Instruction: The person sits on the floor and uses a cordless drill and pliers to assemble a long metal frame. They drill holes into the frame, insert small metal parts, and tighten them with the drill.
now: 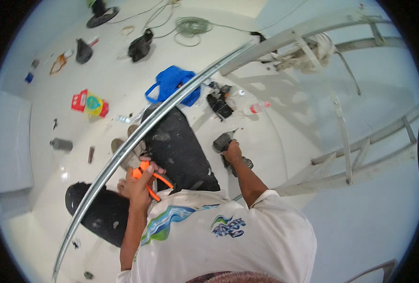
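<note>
My left hand (138, 185) is closed around a pair of orange-handled pliers (164, 179), its handles spread apart, over the gap between my knees. My right hand (233, 152) grips a cordless drill (222, 141) by its handle, to the right of my right leg. The drill's bit points away from me. A long galvanized metal channel (170, 103) runs diagonally across my legs from the lower left to the upper right. It passes close to my left hand. The channel's far end lies by a ladder (261, 49).
On the white floor ahead lie a blue bag (169, 81), a plastic bottle (256, 108), a red and yellow packet (90, 103), a grey bottle (61, 144) and a dark tool pouch (219, 104). Coiled cable (193, 26) sits farther off. Wooden ladder rails stand at the right.
</note>
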The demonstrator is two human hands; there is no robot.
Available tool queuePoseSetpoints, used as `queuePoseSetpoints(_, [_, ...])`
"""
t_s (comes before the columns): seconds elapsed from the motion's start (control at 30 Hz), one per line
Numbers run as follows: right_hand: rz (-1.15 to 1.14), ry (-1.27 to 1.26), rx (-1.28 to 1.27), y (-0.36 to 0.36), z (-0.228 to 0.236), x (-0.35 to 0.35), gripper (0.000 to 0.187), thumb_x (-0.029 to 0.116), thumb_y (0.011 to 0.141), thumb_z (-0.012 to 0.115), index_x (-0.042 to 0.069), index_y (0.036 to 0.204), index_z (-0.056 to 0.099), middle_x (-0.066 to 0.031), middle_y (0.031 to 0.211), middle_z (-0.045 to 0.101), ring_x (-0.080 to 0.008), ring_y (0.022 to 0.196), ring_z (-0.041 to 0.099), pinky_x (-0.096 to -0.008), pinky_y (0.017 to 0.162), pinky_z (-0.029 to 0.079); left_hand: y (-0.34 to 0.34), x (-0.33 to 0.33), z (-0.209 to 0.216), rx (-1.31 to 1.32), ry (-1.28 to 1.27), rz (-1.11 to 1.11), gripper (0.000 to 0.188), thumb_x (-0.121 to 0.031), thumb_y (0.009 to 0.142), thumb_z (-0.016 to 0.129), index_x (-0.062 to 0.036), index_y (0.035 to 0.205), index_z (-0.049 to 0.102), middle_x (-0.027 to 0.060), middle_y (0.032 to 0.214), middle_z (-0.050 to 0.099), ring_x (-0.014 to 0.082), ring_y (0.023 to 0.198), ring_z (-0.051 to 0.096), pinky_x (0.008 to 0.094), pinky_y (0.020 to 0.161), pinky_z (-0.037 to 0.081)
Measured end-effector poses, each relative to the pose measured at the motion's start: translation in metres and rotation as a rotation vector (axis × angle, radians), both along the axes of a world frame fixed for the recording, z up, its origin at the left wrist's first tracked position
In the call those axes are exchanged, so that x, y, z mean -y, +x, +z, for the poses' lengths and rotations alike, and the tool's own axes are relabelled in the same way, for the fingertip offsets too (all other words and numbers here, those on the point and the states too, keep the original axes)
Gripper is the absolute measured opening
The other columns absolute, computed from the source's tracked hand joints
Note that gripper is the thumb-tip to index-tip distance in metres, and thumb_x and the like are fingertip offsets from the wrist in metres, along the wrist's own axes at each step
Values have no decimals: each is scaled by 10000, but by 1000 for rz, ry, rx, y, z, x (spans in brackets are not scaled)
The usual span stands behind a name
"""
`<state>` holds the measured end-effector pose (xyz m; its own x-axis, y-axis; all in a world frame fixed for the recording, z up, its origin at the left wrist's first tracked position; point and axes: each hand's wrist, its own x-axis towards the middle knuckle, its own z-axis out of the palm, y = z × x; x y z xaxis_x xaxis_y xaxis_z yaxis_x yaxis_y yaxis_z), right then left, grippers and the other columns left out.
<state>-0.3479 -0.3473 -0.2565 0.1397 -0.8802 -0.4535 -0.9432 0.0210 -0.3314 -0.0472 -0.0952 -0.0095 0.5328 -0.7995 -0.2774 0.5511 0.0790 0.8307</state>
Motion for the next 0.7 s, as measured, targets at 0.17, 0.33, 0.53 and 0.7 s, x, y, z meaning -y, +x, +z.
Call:
queuePoseSetpoints(0.17, [229, -292, 175, -102, -88, 61, 702, 257, 760, 887, -25, 1350, 632, -252, 1298, 679, -423, 1238, 636, -494, 1076, 505, -8, 15, -9, -96, -38, -63, 371, -169, 979, 783, 7, 1266, 627, 124, 1070, 717, 253, 974, 760, 470, 921, 645])
queuePoseSetpoints(0.33, [583, -197, 488, -77, -82, 35, 548, 285, 847, 859, -46, 1248, 685, -222, 1196, 752, -356, 1120, 710, -481, 1000, 551, -7, 13, -5, -126, -100, -61, 329, -67, 938, 799, 17, 1218, 647, 131, 999, 743, 251, 841, 783, 398, 774, 670])
queuePoseSetpoints(0.53, [397, -567, -418, -29, 62, 159, 820, 529, 913, 778, -29, 1461, 533, -252, 1360, 648, -408, 1222, 644, -509, 1029, 521, -11, -4, -3, -142, -94, -41, 273, -60, 984, 746, -2, 1205, 596, 102, 986, 701, 217, 882, 760, 366, 810, 648])
queuePoseSetpoints(0.7, [828, -1348, -230, 75, 331, 208, 988, 337, 756, 934, 44, 1567, 453, -222, 1568, 523, -429, 1377, 564, -530, 1137, 486, -12, 11, 5, -124, -118, -73, 259, -39, 985, 730, 8, 1199, 591, 110, 995, 691, 214, 877, 759, 355, 799, 651])
